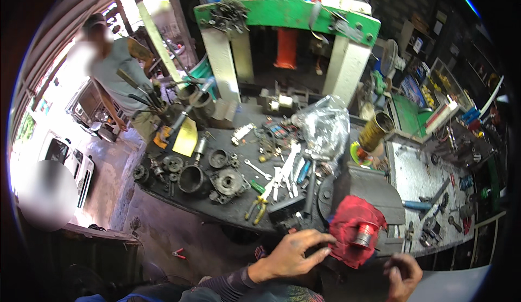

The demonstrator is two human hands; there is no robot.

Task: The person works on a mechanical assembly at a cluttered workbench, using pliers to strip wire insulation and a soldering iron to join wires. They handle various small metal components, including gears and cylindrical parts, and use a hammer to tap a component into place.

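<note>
My left hand [296, 253] reaches from the lower edge with thumb and fingers apart, its fingertips close beside a crumpled red cloth [344, 220]; whether they touch it is unclear. A metal cylinder with a red band [363, 234] lies on that cloth, over a dark grey curved piece [369, 188]. To the lower right of the cloth, my right hand [401, 277] is open, fingers loosely bent, with nothing visible in it. Spanners [282, 177], yellow-handled pliers [255, 208] and a round metal housing [227, 183] lie further left on the dark bench [163, 188].
A green press frame [282, 6] stands behind the bench, near clear plastic bags [320, 125] and a tall yellowish canister [374, 131]. A steel-topped bench [412, 166] carries tools at right. Another person [125, 68] stands at back left, near a white vehicle [65, 172].
</note>
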